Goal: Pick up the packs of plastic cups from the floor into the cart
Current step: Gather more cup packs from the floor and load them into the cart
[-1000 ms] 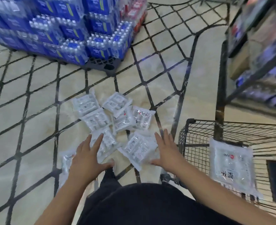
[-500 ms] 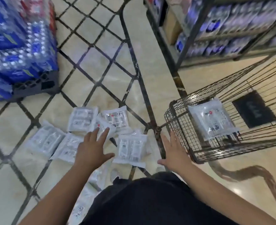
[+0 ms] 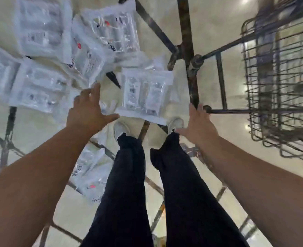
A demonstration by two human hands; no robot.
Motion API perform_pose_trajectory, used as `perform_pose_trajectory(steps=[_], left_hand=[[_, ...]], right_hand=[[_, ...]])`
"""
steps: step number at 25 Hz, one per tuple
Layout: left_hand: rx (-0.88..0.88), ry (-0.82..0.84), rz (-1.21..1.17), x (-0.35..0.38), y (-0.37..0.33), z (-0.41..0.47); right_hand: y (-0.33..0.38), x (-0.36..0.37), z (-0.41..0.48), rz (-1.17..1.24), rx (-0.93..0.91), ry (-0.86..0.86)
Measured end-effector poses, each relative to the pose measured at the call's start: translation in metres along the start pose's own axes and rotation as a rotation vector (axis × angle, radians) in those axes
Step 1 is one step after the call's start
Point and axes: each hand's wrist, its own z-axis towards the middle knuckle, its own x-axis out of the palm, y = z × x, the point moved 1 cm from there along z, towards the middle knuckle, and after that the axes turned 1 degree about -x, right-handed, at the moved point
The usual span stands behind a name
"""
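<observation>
Straight down: dark trousers, white shoes, and a stray pack on the floor by the leg farther from the cart. Both hands are empty with fingers spread wide: right hand just beside the cart's near corner, left hand farther off. Between them the middle pack lies flat. The pile lies beyond, well away from the cart.
</observation>
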Motion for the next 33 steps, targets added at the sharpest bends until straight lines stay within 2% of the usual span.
perform_pose_trajectory(steps=[4,7,12,16,19,22,24,28,33], left_hand=[[0.032,0.07,-0.057,0.113,0.009,0.142],[0.079,0.092,-0.104,0.182,0.022,0.227],[0.186,0.131,-0.433,0.252,0.036,0.273],[0.096,0.05,-0.557,0.268,0.035,0.265],[0.084,-0.006,-0.589,0.236,0.034,0.235],[0.053,-0.048,-0.566,0.17,0.035,0.178],[-0.007,-0.09,-0.566,0.111,0.034,0.123],[-0.076,-0.158,-0.711,0.007,0.033,-0.004],[0.057,-0.222,-0.729,-0.12,0.002,-0.152]], right_hand=[[0.016,0.062,0.161,0.081,0.057,0.035],[0.024,0.111,0.24,0.193,0.095,-0.007],[0.024,0.153,0.282,0.3,0.09,-0.103],[0.022,0.153,0.278,0.4,0.039,-0.128],[0.031,0.132,0.247,0.389,0.013,-0.135],[0.049,0.096,0.189,0.431,-0.044,-0.15],[0.064,0.058,0.128,0.481,-0.097,-0.155],[0.086,-0.02,-0.013,0.529,-0.177,-0.183],[0.074,-0.129,-0.195,0.498,-0.285,-0.246]])
